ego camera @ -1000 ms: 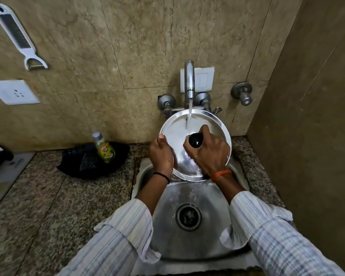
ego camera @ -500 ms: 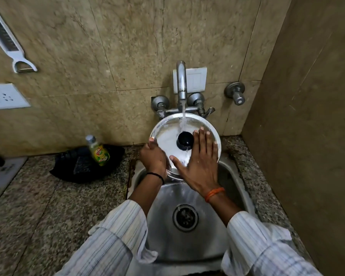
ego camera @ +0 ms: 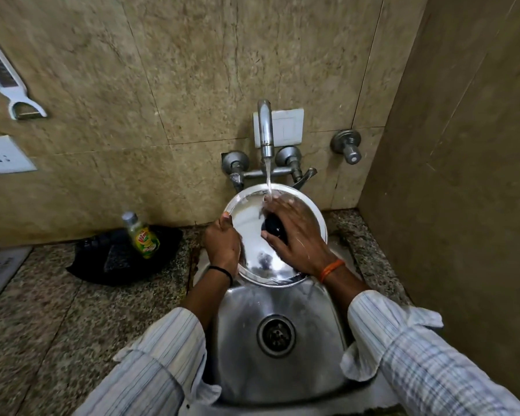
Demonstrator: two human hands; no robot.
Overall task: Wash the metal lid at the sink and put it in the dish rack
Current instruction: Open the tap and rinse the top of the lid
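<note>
A round shiny metal lid (ego camera: 246, 214) with a black knob (ego camera: 273, 226) is held tilted over the steel sink (ego camera: 282, 373), under the running tap (ego camera: 265, 127). My left hand (ego camera: 222, 243) grips the lid's left rim. My right hand (ego camera: 294, 235) lies flat on the lid's face with fingers spread, over and beside the knob, fingertips in the water stream. The dish rack is not in view.
A small green-labelled bottle (ego camera: 141, 235) stands on a black cloth (ego camera: 117, 259) on the granite counter left of the sink. A wall stands close on the right. A white peeler (ego camera: 9, 85) and a socket (ego camera: 3, 156) are on the back wall.
My right hand went from gripping the knob to lying flat on the lid, then slid up its face towards the water. My left hand kept hold of the rim.
</note>
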